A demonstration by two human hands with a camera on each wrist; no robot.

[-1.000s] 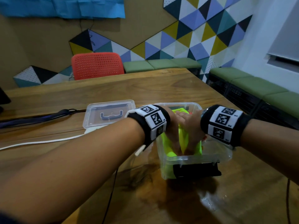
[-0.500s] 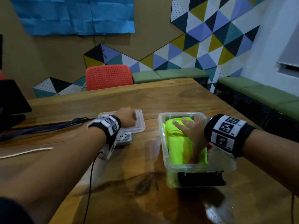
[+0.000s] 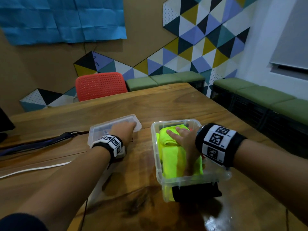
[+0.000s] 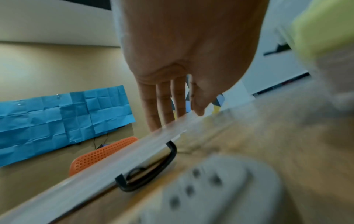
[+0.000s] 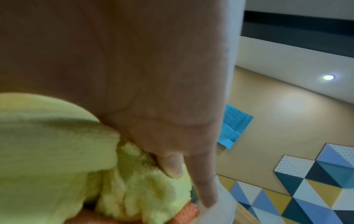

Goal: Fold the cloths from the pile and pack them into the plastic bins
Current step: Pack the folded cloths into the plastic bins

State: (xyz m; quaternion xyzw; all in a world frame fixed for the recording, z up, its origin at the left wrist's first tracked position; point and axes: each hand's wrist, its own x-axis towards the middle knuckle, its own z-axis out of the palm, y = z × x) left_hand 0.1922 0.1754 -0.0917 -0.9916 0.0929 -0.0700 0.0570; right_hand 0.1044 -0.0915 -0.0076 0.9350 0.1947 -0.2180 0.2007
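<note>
A clear plastic bin (image 3: 154, 147) stands on the wooden table and holds folded yellow-green cloths (image 3: 173, 157). My right hand (image 3: 180, 139) lies flat on top of them, fingers straight, pressing down. The right wrist view shows the right hand (image 5: 191, 181) sunk into the fluffy cloth (image 5: 57, 151), with a bit of orange cloth (image 5: 187, 212) below. To the bin's left is the clear lid (image 3: 115, 129). My left hand (image 3: 125, 131) holds its right end. In the left wrist view the left hand (image 4: 178, 115) has fingers over the lid (image 4: 114, 159) and the thumb at its rim.
A white power strip (image 4: 210, 189) lies under the lid's near end, with cables (image 3: 41, 144) running left. A black latch (image 3: 196, 192) sits on the bin's front. A red chair (image 3: 100, 85) stands at the far edge, green benches (image 3: 266, 97) to the right.
My left hand left the bin and went to the lid, which now sits tilted and nearer the bin. The right hand stayed pressing the cloths.
</note>
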